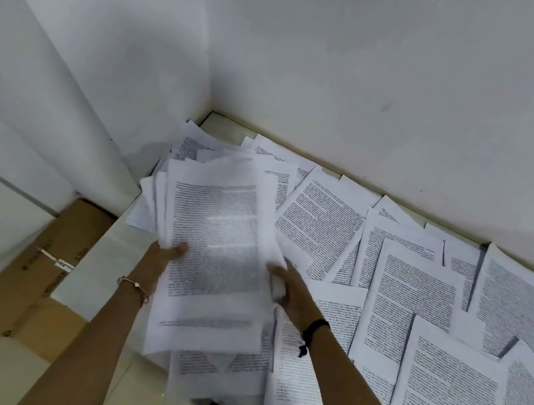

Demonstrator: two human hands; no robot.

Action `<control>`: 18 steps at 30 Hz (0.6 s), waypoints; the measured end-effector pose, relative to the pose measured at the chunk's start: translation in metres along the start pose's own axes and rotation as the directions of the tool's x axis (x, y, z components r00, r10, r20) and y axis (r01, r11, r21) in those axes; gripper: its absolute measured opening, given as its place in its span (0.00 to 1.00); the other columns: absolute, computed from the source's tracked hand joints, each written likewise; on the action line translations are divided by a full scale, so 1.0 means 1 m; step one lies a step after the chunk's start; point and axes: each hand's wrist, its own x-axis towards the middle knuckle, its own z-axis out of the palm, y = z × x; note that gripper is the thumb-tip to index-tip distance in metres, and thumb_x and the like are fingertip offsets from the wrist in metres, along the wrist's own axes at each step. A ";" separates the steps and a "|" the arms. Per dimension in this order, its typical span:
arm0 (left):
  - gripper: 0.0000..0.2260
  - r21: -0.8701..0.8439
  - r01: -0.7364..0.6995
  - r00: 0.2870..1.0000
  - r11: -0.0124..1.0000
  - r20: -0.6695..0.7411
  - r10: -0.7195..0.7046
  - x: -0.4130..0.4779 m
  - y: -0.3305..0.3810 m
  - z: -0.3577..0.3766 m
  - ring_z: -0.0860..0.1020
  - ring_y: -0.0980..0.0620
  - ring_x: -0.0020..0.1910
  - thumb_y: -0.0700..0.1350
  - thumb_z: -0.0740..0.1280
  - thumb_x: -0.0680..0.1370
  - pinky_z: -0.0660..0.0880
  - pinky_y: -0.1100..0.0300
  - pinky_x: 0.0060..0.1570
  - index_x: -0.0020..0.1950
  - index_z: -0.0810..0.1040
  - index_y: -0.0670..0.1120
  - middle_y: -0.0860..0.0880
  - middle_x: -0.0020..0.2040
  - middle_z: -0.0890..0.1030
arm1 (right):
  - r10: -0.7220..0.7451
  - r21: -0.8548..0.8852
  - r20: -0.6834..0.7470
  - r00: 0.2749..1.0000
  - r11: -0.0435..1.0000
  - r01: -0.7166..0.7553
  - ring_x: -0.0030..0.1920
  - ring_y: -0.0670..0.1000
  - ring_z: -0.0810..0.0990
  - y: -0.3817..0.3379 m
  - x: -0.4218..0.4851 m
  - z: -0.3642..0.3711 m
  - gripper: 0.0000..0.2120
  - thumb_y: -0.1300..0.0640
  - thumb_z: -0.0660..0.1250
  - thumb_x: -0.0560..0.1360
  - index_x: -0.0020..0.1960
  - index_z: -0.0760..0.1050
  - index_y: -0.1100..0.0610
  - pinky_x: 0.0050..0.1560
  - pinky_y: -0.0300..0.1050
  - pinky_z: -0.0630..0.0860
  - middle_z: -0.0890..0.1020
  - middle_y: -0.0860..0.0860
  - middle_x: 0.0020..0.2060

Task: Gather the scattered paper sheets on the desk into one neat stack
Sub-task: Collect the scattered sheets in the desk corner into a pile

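Observation:
A thick, uneven bundle of printed paper sheets (213, 250) is lifted over the left part of the desk, its edges fanned out and blurred. My left hand (170, 252) grips the bundle's left edge, thumb on top. My right hand (284, 284) grips its right edge, fingers curled under the pages. Several loose printed sheets (418, 294) lie overlapping across the desk to the right, and more sheets (197, 147) are piled in the far corner. A few pages (219, 375) lie under the bundle at the near edge, hanging over it.
The white desk (106, 247) fits into a corner of white walls (349, 58). Brown cardboard boxes (50, 274) stand on the floor to the left of the desk. A bare strip of desk shows along the back wall (225, 123).

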 end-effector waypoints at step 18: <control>0.15 -0.310 0.150 0.969 0.939 -0.143 -0.202 -0.025 -0.073 0.031 0.77 0.41 0.52 0.36 0.66 0.74 0.79 0.49 0.49 0.60 0.75 0.41 0.40 0.56 0.79 | -0.032 -0.062 -0.270 0.962 0.998 0.015 0.53 0.60 0.82 0.028 -0.006 -0.079 0.17 0.68 0.70 0.70 0.58 0.77 0.64 0.48 0.50 0.81 0.82 0.60 0.54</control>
